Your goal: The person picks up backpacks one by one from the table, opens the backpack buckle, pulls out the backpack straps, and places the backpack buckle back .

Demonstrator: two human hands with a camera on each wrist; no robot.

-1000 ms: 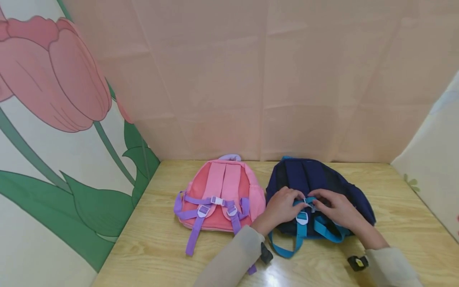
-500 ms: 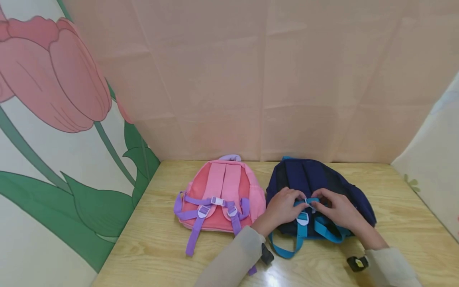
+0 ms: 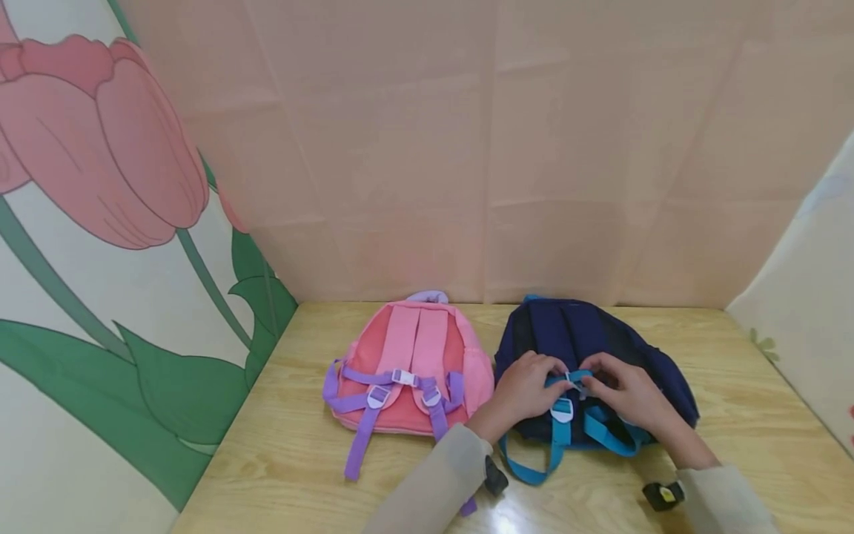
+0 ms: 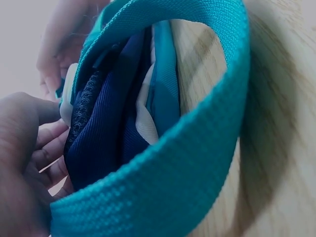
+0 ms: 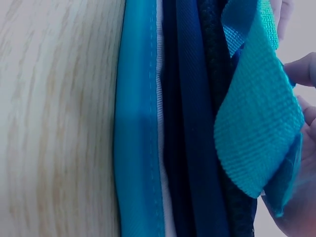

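A navy backpack [image 3: 594, 326] lies with its shoulder straps facing up, at the right of the table in the head view. My left hand [image 3: 527, 386] pinches one side of a short blue strap across its front. From the other side my right hand [image 3: 627, 389] pinches the same strap, fingertips close to those of the left. Between them sits a small pale buckle, largely covered by fingers; whether it is fastened I cannot tell. Below hang a white strap adjuster [image 3: 562, 410] and loops of teal webbing [image 4: 148, 187], one large in the left wrist view.
To the left lies a pink backpack [image 3: 416, 334] with purple straps [image 3: 360, 445] and a white buckle [image 3: 403, 377]; my left forearm passes over its lower right corner. A peach cloth backdrop [image 3: 480, 148] rises behind the wooden table [image 3: 280, 445]. Tulip-patterned panel [image 3: 133, 148] stands left.
Both hands stay at the blue strap, with only slight finger shifts. The whole head view has moved down a few pixels.
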